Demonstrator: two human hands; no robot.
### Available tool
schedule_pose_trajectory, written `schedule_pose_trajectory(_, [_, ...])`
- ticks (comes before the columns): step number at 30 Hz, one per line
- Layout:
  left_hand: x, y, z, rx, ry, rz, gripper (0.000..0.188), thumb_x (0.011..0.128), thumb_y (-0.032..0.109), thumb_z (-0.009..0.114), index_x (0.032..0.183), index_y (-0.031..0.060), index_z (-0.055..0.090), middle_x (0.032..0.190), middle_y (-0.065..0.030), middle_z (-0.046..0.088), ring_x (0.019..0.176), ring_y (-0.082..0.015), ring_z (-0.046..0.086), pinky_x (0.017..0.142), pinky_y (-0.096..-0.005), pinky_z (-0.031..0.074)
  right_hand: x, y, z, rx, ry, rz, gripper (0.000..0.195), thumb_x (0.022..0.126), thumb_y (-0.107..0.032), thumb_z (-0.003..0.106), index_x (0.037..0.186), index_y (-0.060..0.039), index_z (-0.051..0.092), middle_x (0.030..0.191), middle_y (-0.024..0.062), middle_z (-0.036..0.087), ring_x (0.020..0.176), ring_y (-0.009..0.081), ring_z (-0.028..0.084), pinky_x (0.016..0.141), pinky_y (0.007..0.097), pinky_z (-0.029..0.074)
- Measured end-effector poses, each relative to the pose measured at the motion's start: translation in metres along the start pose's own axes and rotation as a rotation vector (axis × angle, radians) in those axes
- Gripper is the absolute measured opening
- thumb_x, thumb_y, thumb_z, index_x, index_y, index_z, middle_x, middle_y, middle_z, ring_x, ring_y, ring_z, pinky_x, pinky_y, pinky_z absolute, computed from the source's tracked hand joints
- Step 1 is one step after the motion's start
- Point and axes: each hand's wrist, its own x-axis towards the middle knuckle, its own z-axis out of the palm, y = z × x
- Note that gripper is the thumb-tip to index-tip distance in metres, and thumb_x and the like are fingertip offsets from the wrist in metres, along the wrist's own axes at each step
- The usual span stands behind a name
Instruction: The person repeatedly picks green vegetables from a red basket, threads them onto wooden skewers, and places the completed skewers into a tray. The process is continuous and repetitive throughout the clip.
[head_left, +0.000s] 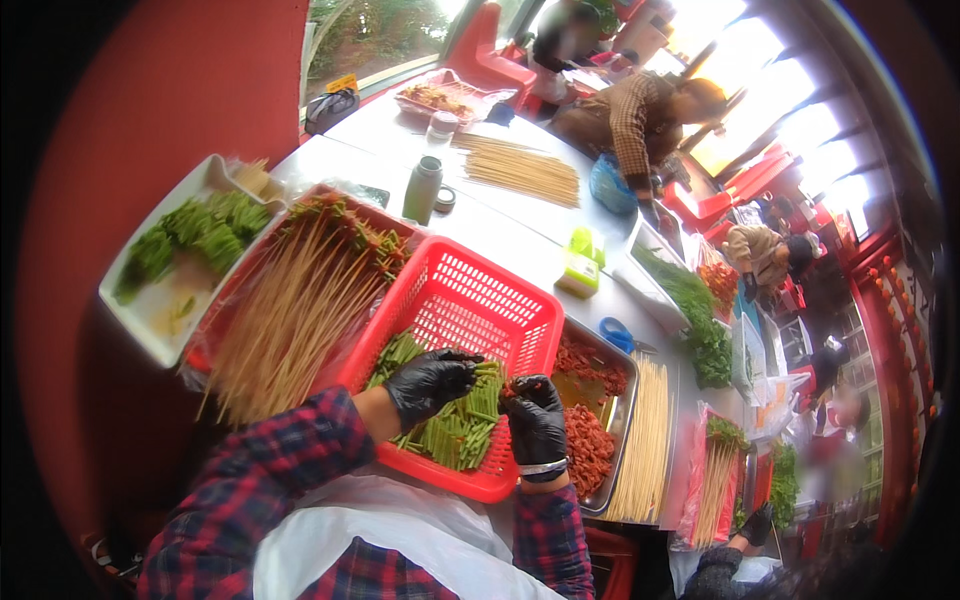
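My left hand, in a black glove, holds short green vegetable stems between thumb and fingers above a red perforated plastic basket. Cut green stems fill the basket's near part. My right hand, also black-gloved, pinches a small piece of red meat at the basket's right edge, close to the stems. Right of the basket, a metal tray holds red marinated meat. Bare wooden skewers lie beside that tray.
Left of the basket are loaded skewers and a white tub of leafy greens. Beyond stand a green bottle, a tissue pack, blue-handled scissors and more skewers. A co-worker leans over the far side; another's gloved hand is lower right.
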Motion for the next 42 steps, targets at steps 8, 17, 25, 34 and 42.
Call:
schedule_pose_trajectory(8, [0.006,-0.007,-0.011,-0.056,-0.042,-0.007,0.019,0.08,-0.001,0.054,0.098,0.0004,0.055,0.088,-0.0087,0.059,0.079,-0.0157,0.059,0.07,-0.0244,0.051,0.005,0.025,0.022,-0.217,0.094,-0.039,0.021,0.069,0.013,0.055,0.082,-0.0037,0.055,0.079,0.0023,0.057,0.074,0.0123,0.056,0.068,0.0258,0.047])
schedule_pose_trajectory(17, [0.003,-0.013,-0.007,0.168,-0.039,0.083,0.015,0.078,0.001,0.057,0.093,0.0016,0.058,0.088,-0.0084,0.061,0.075,-0.0156,0.059,0.068,-0.0251,0.049,0.008,0.029,0.015,-0.223,0.129,0.006,0.022,0.068,0.013,0.058,0.082,-0.0038,0.055,0.08,0.0035,0.06,0.074,0.0128,0.057,0.068,0.0244,0.047])
schedule_pose_trajectory(25, [0.001,-0.014,0.001,0.34,-0.097,0.157,0.017,0.076,0.002,0.061,0.093,0.0021,0.058,0.084,-0.0063,0.059,0.074,-0.0148,0.058,0.066,-0.0269,0.048,0.01,0.034,0.003,-0.17,0.152,0.033,0.02,0.07,0.011,0.058,0.083,-0.0039,0.053,0.082,0.006,0.061,0.073,0.0142,0.058,0.066,0.0247,0.047])
schedule_pose_trajectory(34, [0.001,-0.017,-0.003,0.271,-0.037,0.095,0.016,0.076,0.004,0.061,0.091,0.0019,0.055,0.081,-0.006,0.059,0.072,-0.015,0.058,0.065,-0.0255,0.048,0.006,0.04,0.006,-0.132,0.142,-0.002,0.021,0.07,0.011,0.058,0.085,-0.0031,0.053,0.083,0.008,0.061,0.072,0.0154,0.058,0.064,0.0255,0.048])
schedule_pose_trajectory(42, [-0.002,-0.01,-0.005,0.094,-0.021,0.063,0.016,0.078,0.004,0.057,0.093,0.0027,0.055,0.082,-0.0055,0.059,0.073,-0.0137,0.058,0.066,-0.0241,0.048,0.003,0.036,0.008,-0.162,0.095,0.065,0.019,0.074,0.006,0.056,0.09,-0.0024,0.055,0.08,0.0064,0.06,0.067,0.015,0.057,0.06,0.025,0.046])
